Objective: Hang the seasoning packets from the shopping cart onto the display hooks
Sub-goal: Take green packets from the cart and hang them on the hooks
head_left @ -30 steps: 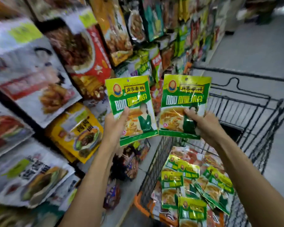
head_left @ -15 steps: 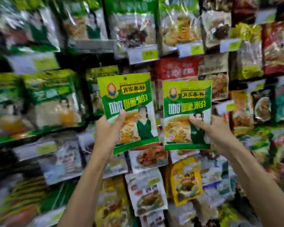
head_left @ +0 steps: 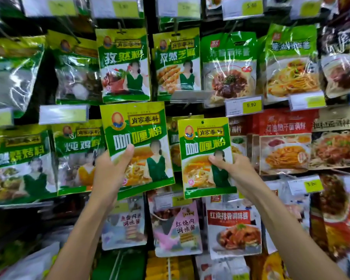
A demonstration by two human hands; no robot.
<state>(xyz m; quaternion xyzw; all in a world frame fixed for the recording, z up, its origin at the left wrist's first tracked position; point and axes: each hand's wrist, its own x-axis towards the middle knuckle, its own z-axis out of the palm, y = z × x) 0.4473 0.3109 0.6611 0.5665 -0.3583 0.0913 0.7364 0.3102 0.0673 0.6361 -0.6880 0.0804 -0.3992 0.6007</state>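
I hold two green and yellow curry powder packets up against the display wall. My left hand grips the left packet by its lower left part, thumb on the front. The right packet is pinched at its lower right by my right hand. The hang hole at the top of the right packet sits just below a bare hook tip. Behind that packet hangs a matching green packet, mostly covered. The shopping cart is out of view.
Rows of hanging seasoning packets fill the wall: green ones above and to the left, red ones to the right, pink and white ones below. Price tags stick out on the hook ends.
My view swung from the cart and aisle to face the display wall. Both hands kept their packets, and the right packet now sits lower than the left, close under a hook.
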